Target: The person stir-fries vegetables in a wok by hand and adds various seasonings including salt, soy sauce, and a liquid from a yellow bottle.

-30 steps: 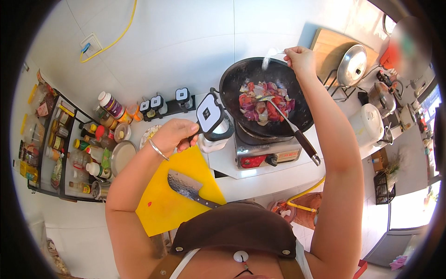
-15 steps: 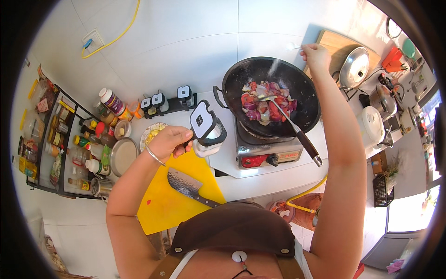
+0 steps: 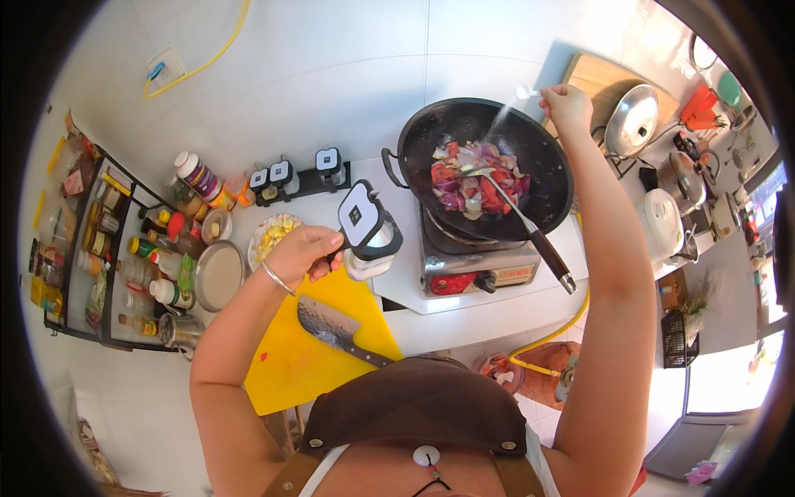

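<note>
My left hand (image 3: 310,251) is closed on a seasoning jar (image 3: 369,263) with white contents, its black-rimmed lid (image 3: 362,217) tilted up. Above the far right rim of the wok (image 3: 530,224), my right hand (image 3: 568,108) pinches a small white measuring spoon (image 3: 523,93). A stream of white grains falls from the spoon into the wok. Inside lie chopped red onion and tomato pieces (image 3: 476,182). A long-handled spatula (image 3: 546,253) rests in the wok, its dark handle over the near rim. The wok sits on a gas stove (image 3: 476,277).
A cleaver (image 3: 331,323) lies on a yellow cutting board (image 3: 281,364). Beside it is a plate of chopped yellow food (image 3: 275,235). More seasoning jars (image 3: 283,176) stand in a black rack by the wall. Bottles (image 3: 170,265) fill the left side. A pot lid (image 3: 631,118) leans at right.
My right hand has tipped the spoon further, and the falling white stream is longer and closer to the spoon. My left hand and the jar stay nearly in place.
</note>
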### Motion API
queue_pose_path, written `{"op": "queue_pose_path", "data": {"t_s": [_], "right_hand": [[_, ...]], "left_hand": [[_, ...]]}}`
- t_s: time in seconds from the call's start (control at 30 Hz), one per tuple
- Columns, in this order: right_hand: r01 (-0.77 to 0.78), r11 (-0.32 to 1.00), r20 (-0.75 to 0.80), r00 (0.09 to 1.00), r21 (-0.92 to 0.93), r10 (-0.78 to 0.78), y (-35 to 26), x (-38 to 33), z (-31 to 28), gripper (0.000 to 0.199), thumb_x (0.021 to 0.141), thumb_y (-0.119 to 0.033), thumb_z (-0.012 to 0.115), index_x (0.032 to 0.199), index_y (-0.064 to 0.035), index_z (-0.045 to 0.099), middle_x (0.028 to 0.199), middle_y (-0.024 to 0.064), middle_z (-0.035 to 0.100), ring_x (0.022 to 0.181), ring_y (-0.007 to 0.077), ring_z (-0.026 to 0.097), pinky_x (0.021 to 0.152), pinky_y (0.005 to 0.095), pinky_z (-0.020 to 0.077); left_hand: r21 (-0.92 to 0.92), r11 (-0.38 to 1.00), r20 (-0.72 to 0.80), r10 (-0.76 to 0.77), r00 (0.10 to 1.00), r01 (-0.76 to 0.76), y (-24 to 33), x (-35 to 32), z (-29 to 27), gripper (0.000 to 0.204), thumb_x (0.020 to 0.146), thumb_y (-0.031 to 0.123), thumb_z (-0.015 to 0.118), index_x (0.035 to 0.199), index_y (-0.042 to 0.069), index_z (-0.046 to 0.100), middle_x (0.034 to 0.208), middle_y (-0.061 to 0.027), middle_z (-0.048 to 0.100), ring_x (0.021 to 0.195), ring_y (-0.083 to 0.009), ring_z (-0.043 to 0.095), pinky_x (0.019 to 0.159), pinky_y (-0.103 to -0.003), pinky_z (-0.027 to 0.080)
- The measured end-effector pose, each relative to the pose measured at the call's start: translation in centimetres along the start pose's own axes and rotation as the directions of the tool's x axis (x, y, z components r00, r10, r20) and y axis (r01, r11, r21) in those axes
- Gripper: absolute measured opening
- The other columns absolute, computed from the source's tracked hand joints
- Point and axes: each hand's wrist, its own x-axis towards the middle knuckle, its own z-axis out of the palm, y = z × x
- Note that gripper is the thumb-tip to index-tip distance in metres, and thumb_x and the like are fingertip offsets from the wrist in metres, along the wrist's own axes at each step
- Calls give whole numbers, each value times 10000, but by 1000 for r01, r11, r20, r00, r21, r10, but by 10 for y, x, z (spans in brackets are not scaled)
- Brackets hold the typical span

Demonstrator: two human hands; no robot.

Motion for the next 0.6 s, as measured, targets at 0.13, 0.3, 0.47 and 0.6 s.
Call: {"op": "queue_pose_path", "data": {"t_s": [0.13,0.3,0.47,0.6], "right_hand": [[-13,999,-13,1000,47,14,7,1,0,134,812,-144,659,789,-13,672,614,41,652,498,75,561,484,250,444],[-62,991,62,997,117,55,6,-3,10,124,821,-117,657,776,-2,657,606,48,638,497,69,546,454,231,415],[-249,841,229,961,480,154,18,-2,13,114,839,-87,635,806,21,619,634,62,607,461,69,456,410,202,328],[-489,666,531,832,563,162,-10,-36,31,82,833,-47,621,824,32,603,643,72,578,455,60,390,395,200,267]], "left_hand": [[-4,1000,-5,3,1000,-3,-4,-1,-2,326,917,349,576,782,53,593,691,-40,603,444,-72,435,414,-188,319],[-20,1000,-11,13,1000,-13,-6,0,-7,333,924,345,567,767,52,592,675,-28,586,449,-64,437,418,-191,332],[-61,997,-14,45,999,-46,-10,1,-13,333,927,346,558,776,51,586,685,-29,580,470,-67,451,430,-191,342],[-95,993,-30,64,998,-66,-17,4,-17,343,929,366,551,799,50,582,719,-32,585,504,-70,466,456,-189,353]]}}
